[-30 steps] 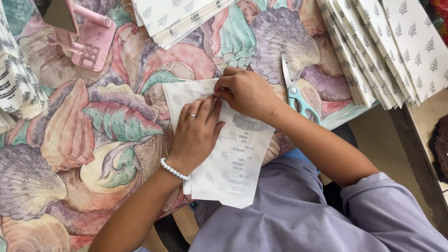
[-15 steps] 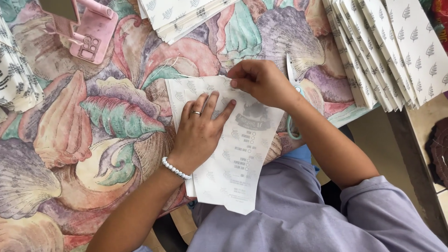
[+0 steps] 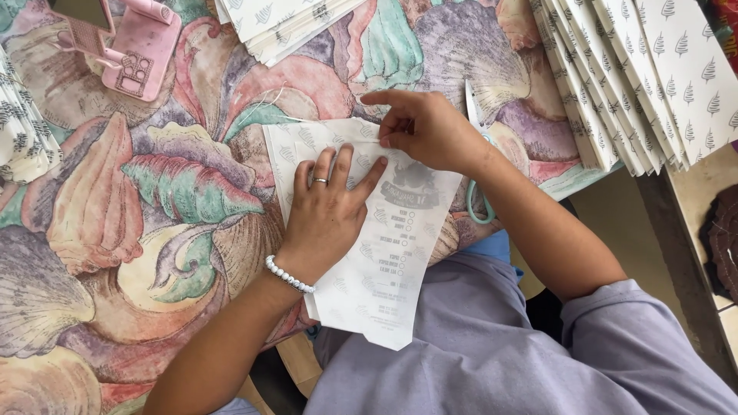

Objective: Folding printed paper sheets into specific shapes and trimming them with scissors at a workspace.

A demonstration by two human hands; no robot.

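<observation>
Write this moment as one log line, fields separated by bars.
left hand: flat on paper bag | right hand: pinching bag's top edge | scissors: beside right wrist, untouched

A paper bag [image 3: 384, 253] is laid flat at the frame's centre on the tablecloth [image 3: 115, 230]. Scissors [image 3: 478, 154] are placed just right of it. Stacked bags [image 3: 638, 77] are spread at upper right, and a phone stand [image 3: 138, 46] is set at upper left.
</observation>
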